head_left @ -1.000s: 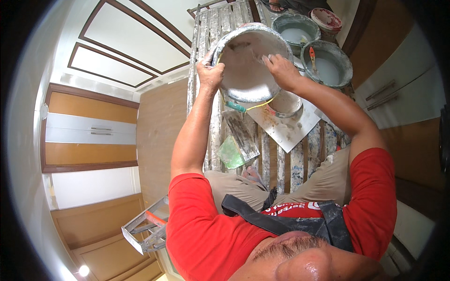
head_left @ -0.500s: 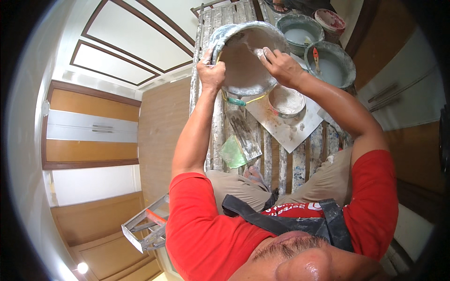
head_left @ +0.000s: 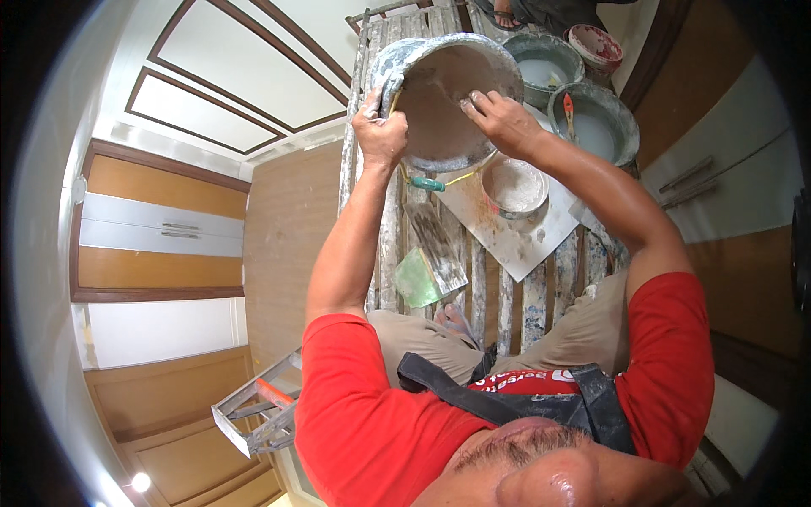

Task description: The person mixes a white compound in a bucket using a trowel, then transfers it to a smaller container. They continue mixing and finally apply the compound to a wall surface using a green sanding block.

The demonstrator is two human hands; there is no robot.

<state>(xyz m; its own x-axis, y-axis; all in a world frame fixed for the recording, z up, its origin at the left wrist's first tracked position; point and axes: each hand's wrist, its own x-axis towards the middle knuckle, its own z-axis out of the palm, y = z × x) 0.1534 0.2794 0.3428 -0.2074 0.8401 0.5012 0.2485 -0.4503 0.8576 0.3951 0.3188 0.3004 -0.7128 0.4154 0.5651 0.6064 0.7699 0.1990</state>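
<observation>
A large bucket point(head_left: 395, 66), smeared grey-white and tipped so its mouth faces me, is held up above the slatted platform. My left hand point(head_left: 382, 133) is closed round its left rim. Inside the mouth, my right hand point(head_left: 505, 122) has its fingers pinched together near the right wall; a whitish bit shows at the fingertips, too small to name. Below the bucket hangs its yellow handle with a green grip point(head_left: 427, 183). A small tub point(head_left: 515, 211) with white paste stands under my right forearm, on a stained white board point(head_left: 528, 253).
At the far right stand two buckets of cloudy liquid point(head_left: 551, 52) point(head_left: 629, 127), one with a red-handled brush point(head_left: 568, 106), and a red-stained pail point(head_left: 596, 46). A flat blade point(head_left: 438, 253) and green sheet point(head_left: 416, 279) lie on the slats point(head_left: 534, 304). Another person's foot point(head_left: 505, 15) shows beyond; a stepladder point(head_left: 262, 414) stands left.
The bucket has tilted a little more toward me, showing more of its inside. My right hand has shifted slightly down and left along the inner wall. My left hand keeps its hold.
</observation>
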